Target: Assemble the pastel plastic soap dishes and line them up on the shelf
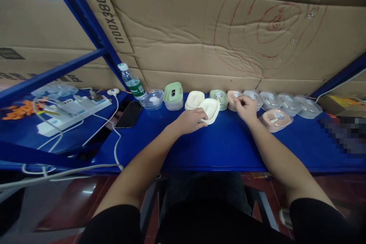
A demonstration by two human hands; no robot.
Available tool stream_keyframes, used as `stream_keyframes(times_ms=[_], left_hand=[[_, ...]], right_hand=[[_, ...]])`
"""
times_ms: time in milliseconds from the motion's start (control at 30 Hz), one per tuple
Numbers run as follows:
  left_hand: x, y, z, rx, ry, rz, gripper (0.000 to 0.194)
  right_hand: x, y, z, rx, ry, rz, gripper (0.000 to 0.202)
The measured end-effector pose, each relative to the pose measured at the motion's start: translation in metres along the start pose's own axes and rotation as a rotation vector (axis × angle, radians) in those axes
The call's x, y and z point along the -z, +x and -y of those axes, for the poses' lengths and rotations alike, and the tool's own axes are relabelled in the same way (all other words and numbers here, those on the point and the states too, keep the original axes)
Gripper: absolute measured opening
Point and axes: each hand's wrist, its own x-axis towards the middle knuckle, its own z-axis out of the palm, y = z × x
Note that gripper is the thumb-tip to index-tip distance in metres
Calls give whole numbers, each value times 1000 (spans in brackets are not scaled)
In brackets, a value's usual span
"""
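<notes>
My left hand (194,121) is closed on a cream plastic lid (211,109), gripping its near left edge and tilting it above the blue tabletop. Behind that hand lie more cream lids (195,99), apparently stacked. My right hand (247,108) is curled in a pinch at the front right of a pink-lidded container (233,94). Its fingertips overlap that container; whether they grip it or something small is hidden. Between the two hands stands a green-lidded container (219,98) with a round label. Another pink-lidded container (276,119) sits to the right of my right wrist.
Several clear-lidded containers (288,103) line the back right. A green container (173,96), a clear bowl (153,99) and a water bottle (132,81) stand left. A black phone (129,114) and a power strip (71,114) with cables lie further left. Cardboard (177,26) walls the back.
</notes>
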Motion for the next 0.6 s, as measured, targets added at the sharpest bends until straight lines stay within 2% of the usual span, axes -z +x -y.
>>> stream_keyframes(times_ms=[100,200,333,433,533,600], left_hand=[[0,-1,-6,-42,2,121,18],[-1,-2,-8,-49,13,205,17],[-1,-2,-8,-44,-7,272,19],[-1,-3,-5,-38,-36,278,28],[0,-2,0,-17,-59,224,30],[2,-1,4,30,-52,126,26]], right_hand=[[-8,-13,26,250,32,285,22],[-13,-20,39,343,44,437,24],[-16,-22,38,303,39,550,29],[-19,-21,32,247,14,632,31],[-23,-21,29,234,0,687,32],[-24,-22,29,237,4,698,33]])
